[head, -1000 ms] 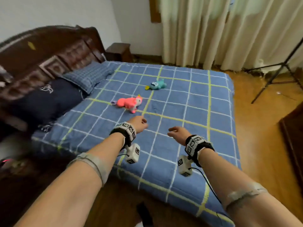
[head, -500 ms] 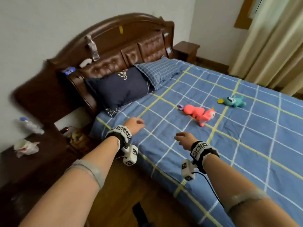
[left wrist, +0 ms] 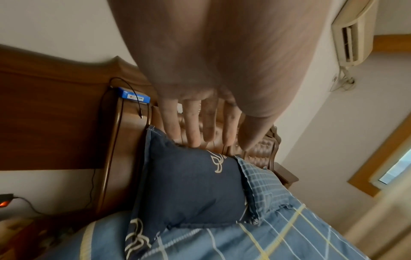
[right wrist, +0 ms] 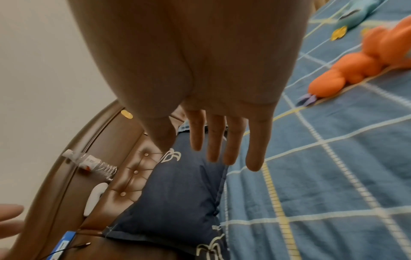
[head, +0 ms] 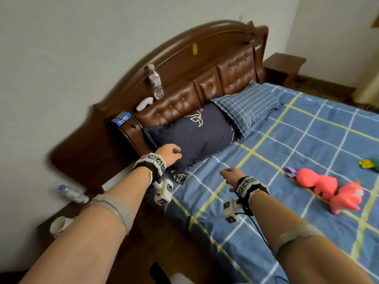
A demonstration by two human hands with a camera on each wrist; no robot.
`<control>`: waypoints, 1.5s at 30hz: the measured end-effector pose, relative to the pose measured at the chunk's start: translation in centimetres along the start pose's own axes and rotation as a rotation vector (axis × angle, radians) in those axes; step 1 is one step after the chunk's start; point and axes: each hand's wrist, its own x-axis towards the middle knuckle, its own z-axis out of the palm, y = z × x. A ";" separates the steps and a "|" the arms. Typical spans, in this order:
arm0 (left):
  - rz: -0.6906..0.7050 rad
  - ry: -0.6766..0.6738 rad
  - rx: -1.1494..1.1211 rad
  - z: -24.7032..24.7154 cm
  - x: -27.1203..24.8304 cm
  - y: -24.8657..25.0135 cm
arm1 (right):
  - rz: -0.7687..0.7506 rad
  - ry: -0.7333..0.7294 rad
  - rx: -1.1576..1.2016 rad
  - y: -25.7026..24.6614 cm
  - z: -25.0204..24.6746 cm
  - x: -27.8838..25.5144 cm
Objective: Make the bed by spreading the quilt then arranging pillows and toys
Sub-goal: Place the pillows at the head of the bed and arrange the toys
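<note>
The blue checked quilt (head: 287, 152) lies spread flat over the bed. A dark navy pillow (head: 190, 136) leans on the headboard, with a blue checked pillow (head: 248, 105) beside it. My left hand (head: 170, 152) hovers over the navy pillow's near end, fingers (left wrist: 193, 126) straight and holding nothing. My right hand (head: 230, 175) hangs over the quilt just right of that pillow, fingers (right wrist: 213, 140) extended and empty. A pink plush toy (head: 328, 189) lies on the quilt to the right. A teal plush toy (head: 369, 163) shows at the frame's right edge.
The padded brown headboard (head: 205, 87) carries a water bottle (head: 155, 83), a white object (head: 144, 103) and a blue box (head: 121, 117) on its ledge. A dark nightstand (head: 67, 212) at left holds another bottle (head: 71, 193). A second nightstand (head: 283, 66) stands beyond the bed.
My view has swung left from the bed's middle to the headboard. Both hands have moved toward the navy pillow, the left one now over it. Both stay empty.
</note>
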 end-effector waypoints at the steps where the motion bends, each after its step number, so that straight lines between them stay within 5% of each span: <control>1: -0.011 0.006 0.014 -1.1 2.6 -0.8 | -0.006 -0.008 0.008 -2.0 0.9 2.0; 8: -0.035 -0.072 0.148 -3.9 21.2 -5.7 | 0.135 0.017 0.168 -9.9 6.1 17.6; 14: -0.034 -0.196 0.322 0.8 38.4 -10.9 | 0.429 0.133 0.474 -11.1 12.9 32.2; 19: -0.164 -0.434 0.279 6.3 45.9 -16.3 | 0.445 0.304 0.638 -9.1 19.2 42.0; 23: -0.093 -0.473 0.282 7.5 46.2 -17.0 | 0.436 0.271 0.536 -8.3 20.2 44.5; 28: -0.083 -0.547 0.144 6.2 44.5 -14.7 | 0.389 0.392 0.531 -8.6 17.1 40.8; 34: -0.066 -0.639 0.111 8.0 35.3 -8.0 | 0.164 0.530 0.272 -10.7 4.2 29.4; 38: 0.028 -0.865 0.296 14.8 26.6 -2.7 | 0.452 0.428 -0.005 -0.5 -1.5 19.2; 41: 0.015 -0.846 0.284 19.9 21.5 0.0 | 0.633 0.154 -0.193 7.9 -1.8 12.7; 45: -0.099 -0.796 0.208 23.1 19.1 1.6 | 0.632 0.252 0.047 12.4 -2.0 9.9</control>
